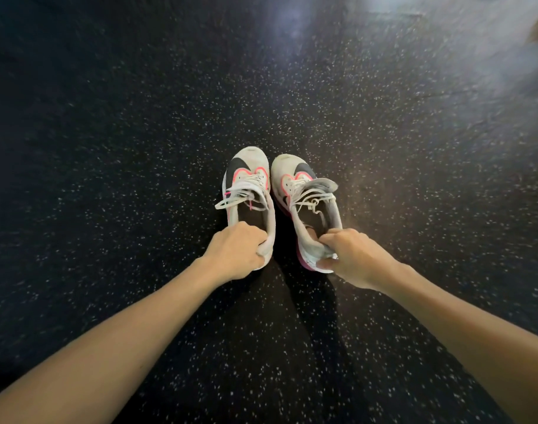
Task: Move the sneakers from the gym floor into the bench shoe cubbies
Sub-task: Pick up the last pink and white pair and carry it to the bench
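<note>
- Your two bare forearms come in from the bottom corners and meet at a pair of sneakers in the middle of the view.
- Your left hand (235,250) is curled tight around the heel collar of the left sneaker (246,185), fingers tucked into the opening and thumb on the outside of the heel.
- Your right hand (351,255) pinches the heel of the right sneaker (304,191) the same way, fingers hooked over the back rim and thumb pressed against the pale sole edge.
- Both shoes are white with dark side marks and pink trim, toes pointing away from you, side by side and close together. Their laces lie loose across the tongues.
- Beneath them is the black speckled gym floor (108,148). You cannot tell from this angle whether the soles rest on it or have just left it; the right shoe looks tipped slightly outward.
- No bench or cubby shows anywhere. A blurred brownish shape sits at the far upper right edge, too unclear to name.
- By my reading you are at the pickup: both shoes are gripped, but none is stored.
- What is left is nearly everything: carry the pair to the bench and slide each shoe into a cubby.
- Mind the trailing laces as you walk; they could snag on a cubby edge.
</note>
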Tool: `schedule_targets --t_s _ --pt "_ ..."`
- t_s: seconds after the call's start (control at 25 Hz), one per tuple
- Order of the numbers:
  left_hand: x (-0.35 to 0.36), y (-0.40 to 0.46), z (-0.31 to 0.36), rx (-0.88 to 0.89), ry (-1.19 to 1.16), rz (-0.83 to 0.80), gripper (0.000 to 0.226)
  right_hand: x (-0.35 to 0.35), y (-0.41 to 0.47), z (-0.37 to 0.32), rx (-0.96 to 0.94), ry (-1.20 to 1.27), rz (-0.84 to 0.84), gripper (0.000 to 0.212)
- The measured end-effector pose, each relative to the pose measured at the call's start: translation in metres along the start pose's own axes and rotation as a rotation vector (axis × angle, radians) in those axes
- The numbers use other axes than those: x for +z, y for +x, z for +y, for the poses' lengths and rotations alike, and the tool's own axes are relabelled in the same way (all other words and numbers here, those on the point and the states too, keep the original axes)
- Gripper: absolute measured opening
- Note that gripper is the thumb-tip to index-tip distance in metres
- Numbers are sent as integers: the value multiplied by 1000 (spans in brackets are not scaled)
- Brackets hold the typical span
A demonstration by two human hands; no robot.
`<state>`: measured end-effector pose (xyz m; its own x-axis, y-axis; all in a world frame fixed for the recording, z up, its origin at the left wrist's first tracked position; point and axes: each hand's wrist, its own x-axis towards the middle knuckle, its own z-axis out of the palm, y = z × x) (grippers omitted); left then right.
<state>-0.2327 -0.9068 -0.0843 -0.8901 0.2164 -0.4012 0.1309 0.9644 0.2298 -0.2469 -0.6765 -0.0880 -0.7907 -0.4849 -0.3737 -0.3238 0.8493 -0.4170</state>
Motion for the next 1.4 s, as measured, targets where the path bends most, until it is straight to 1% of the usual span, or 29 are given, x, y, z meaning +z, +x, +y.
schedule_targets --t_s 0.16,0.24,0.32,0.4,0.6,0.76,0.88,0.96,1.08,1.2,1.32,1.4 --pt "-35 -9 4 28 15 98 38 -30 -10 -11 -13 -34 150 13" --pt "-69 -17 11 37 -8 127 39 -62 -17 -24 -22 -29 228 14" --pt "-115 -32 20 44 -14 162 39 -104 -29 -43 -35 -4 292 20" --pt "-174 -56 32 47 -24 193 39 -157 -50 -69 -39 5 337 24" --pt "-344 -135 77 70 -20 253 37 -306 -125 -144 -44 -21 409 18" --pt "-505 -211 124 133 -2 329 24 -457 -198 -219 -83 -64 489 16" --pt "-623 -268 158 176 23 407 24 -571 -251 -277 -109 -97 562 17" --pt "-688 -299 176 205 24 457 25 -632 -281 -309 -130 -118 628 16" --pt "-790 -346 203 240 43 530 11 -725 -336 -354 -147 -146 713 13" --pt "-876 -388 230 303 76 628 11 -801 -388 -393 -143 -208 805 14" --pt "-934 -417 255 370 101 680 31 -851 -431 -420 -83 -292 881 16" --pt "-962 -434 274 414 120 703 34 -874 -465 -434 -41 -317 922 18"
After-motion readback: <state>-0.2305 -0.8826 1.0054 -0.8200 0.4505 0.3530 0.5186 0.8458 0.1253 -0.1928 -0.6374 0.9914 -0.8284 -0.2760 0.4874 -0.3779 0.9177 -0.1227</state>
